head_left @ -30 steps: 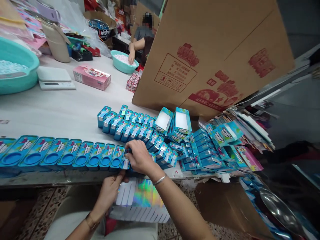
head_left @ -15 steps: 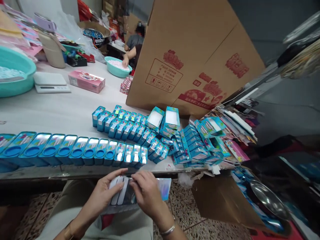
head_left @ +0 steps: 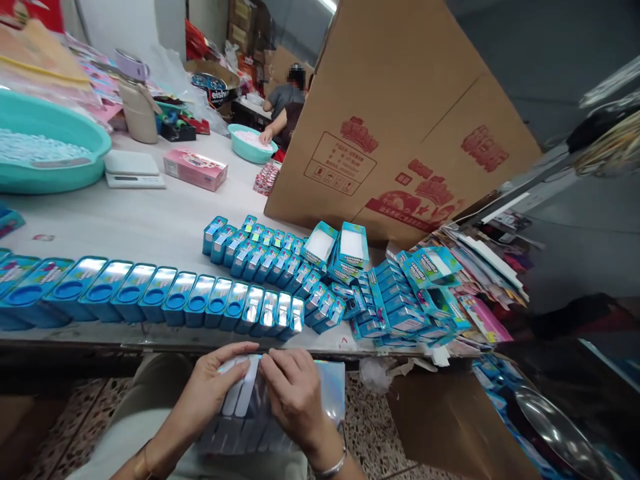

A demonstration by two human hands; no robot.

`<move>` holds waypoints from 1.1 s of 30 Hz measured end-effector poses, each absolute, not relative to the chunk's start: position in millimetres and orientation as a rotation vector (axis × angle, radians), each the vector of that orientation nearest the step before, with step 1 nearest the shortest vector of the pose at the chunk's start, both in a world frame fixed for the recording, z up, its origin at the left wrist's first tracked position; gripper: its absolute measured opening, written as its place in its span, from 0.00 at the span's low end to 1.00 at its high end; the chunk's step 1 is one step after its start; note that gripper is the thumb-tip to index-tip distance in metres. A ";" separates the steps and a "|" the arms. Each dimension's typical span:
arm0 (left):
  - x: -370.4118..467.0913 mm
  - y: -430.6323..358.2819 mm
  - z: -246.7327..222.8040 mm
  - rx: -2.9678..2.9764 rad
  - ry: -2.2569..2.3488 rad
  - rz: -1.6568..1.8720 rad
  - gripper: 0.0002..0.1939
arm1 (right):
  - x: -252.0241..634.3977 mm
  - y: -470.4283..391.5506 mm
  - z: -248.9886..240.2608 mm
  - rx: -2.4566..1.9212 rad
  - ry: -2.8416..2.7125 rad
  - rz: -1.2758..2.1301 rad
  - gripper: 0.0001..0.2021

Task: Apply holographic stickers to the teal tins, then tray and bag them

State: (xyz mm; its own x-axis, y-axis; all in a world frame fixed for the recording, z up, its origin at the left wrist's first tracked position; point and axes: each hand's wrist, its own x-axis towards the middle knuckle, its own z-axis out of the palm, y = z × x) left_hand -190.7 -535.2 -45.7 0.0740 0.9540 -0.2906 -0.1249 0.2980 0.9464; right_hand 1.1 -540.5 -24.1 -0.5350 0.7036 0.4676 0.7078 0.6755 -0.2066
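Observation:
Just below the table edge, my left hand [head_left: 213,383] grips a shiny silvery sticker sheet [head_left: 332,387], thumb on top. Long white rounded strips [head_left: 241,397] show on it beside the thumb. My right hand [head_left: 296,395] is pinched at the sheet's upper middle; whatever lies between its fingertips is hidden. Beyond both hands runs a row of blue tins [head_left: 183,293], several with round blue recesses on top. The tins at its right end [head_left: 269,308] have silvery tops. Behind them stand more blue tins [head_left: 260,257] in rows.
Stacked blue display boxes [head_left: 395,300] lie right of the tins, before a large cardboard carton [head_left: 400,133]. At left are a turquoise basin [head_left: 95,170], a white scale [head_left: 133,170] and a pink box [head_left: 195,168]. A co-worker's hand [head_left: 267,135] reaches into another basin [head_left: 253,152].
The view has shifted, so the table things sit further right. The sheet shows more of its face below my hands. Both hands keep nearly the same place on it.

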 end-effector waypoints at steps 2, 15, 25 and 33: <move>-194.3 -535.4 -45.1 0.925 1.208 1.009 0.16 | -3.1 -538.1 -25.4 -1.071 -2.377 -0.001 0.15; -219.4 -522.5 -97.4 1.089 1.320 1.064 0.14 | -49.1 -493.0 21.1 -1.148 -2.064 0.754 0.06; -228.2 -512.0 -77.7 1.051 1.151 1.028 0.39 | -69.7 -424.6 24.1 -1.152 -2.206 0.991 0.08; -211.5 -502.0 -77.1 0.990 1.324 1.032 0.32 | -80.3 -407.2 15.5 -1.191 -2.318 0.735 0.06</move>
State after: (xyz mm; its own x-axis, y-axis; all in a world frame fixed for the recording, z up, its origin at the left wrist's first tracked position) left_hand -211.5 -502.0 -77.1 -0.0162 0.9648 -0.2626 -0.0195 0.2623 0.9648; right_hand -80.3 -407.2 15.5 -0.5382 0.8323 0.1328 0.6038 0.4907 -0.6282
